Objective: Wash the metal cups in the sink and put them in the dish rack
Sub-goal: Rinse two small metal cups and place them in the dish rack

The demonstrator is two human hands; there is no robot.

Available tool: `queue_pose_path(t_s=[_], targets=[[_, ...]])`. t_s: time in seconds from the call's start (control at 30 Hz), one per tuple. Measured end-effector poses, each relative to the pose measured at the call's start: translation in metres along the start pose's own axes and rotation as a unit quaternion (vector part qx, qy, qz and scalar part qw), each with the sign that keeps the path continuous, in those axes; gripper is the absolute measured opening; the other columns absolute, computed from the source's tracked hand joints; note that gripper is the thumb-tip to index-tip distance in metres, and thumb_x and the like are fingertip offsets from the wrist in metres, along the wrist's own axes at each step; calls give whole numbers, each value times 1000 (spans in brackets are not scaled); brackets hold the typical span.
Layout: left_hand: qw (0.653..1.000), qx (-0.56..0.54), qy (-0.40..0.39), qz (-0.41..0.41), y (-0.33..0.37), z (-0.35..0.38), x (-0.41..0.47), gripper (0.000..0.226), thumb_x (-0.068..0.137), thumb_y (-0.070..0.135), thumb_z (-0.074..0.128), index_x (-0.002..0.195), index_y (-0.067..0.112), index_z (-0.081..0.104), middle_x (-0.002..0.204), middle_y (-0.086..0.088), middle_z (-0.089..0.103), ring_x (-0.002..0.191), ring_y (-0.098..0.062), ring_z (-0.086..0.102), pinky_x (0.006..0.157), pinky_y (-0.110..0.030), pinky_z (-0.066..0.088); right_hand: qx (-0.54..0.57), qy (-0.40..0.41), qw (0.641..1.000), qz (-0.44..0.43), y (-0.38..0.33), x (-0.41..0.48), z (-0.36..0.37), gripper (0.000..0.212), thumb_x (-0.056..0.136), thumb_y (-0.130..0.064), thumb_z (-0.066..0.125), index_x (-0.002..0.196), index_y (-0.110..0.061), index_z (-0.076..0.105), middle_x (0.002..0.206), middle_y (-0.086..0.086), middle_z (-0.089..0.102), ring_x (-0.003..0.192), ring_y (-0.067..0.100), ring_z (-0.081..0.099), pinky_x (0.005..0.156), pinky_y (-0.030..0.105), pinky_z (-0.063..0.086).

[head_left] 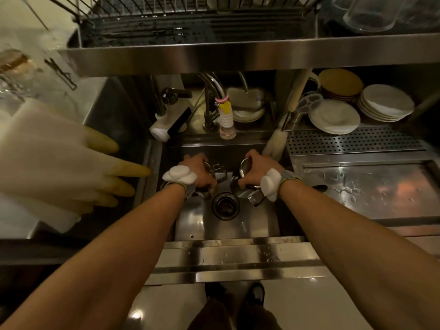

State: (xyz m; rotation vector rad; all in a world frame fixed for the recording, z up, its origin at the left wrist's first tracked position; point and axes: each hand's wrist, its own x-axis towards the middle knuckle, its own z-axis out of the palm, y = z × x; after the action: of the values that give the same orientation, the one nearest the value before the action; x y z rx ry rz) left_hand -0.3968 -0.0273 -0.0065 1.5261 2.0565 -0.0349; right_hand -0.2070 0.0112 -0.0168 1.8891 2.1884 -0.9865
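left cup (pixel 213 169): held low in the sink (pixel 238 228), just left of the drain (pixel 225 206).
right cup (pixel 242 166): held just right of the drain.
left hand (pixel 196 171): wrapped round the left cup.
right hand (pixel 253 169): wrapped round the right cup.
dish rack (pixel 166 13): mounted above the sink.
plates (pixel 334 116): stacked back right.

Glossy steel sink (pixel 190 225), wet metal cups (pixel 245 166)

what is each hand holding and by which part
The right hand grips a metal cup by its rim. The left hand grips a second cup; where exactly is hidden.
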Motion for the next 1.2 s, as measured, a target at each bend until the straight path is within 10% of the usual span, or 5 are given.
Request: queue_pose_path(t_s=[0.37, 1.07, 1.2], targets=[[996, 37, 71, 48, 37, -60, -70, 53, 60, 39, 80, 105, 20, 60, 105, -5, 67, 89, -24, 63, 74, -32, 55, -69, 46, 992, -92, -21, -57, -65, 87, 57, -46, 80, 131, -23, 40, 117, 9, 49, 99, 29, 53, 79, 36, 51], [977, 12, 199, 74, 63, -225, -186, 63, 63, 29, 84, 120, 18, 59, 112, -3, 60, 99, -23, 57, 78, -33, 53, -88, 191, 953, -218, -130, -157, -205, 50, 69, -50, 75, 101, -18, 52, 102, 7, 62, 89, 22, 57, 79, 37, 50], [974, 3, 209, 85, 55, -262, -197, 65, 66, 22, 83, 125, 13, 57, 119, -9, 58, 94, -22, 53, 59, -28, 49, -106, 215, 943, -232, -159, -171, -228, 51, 75, -48, 71, 110, -15, 52, 99, 6, 57, 86, 20, 52, 70, 30, 41]])
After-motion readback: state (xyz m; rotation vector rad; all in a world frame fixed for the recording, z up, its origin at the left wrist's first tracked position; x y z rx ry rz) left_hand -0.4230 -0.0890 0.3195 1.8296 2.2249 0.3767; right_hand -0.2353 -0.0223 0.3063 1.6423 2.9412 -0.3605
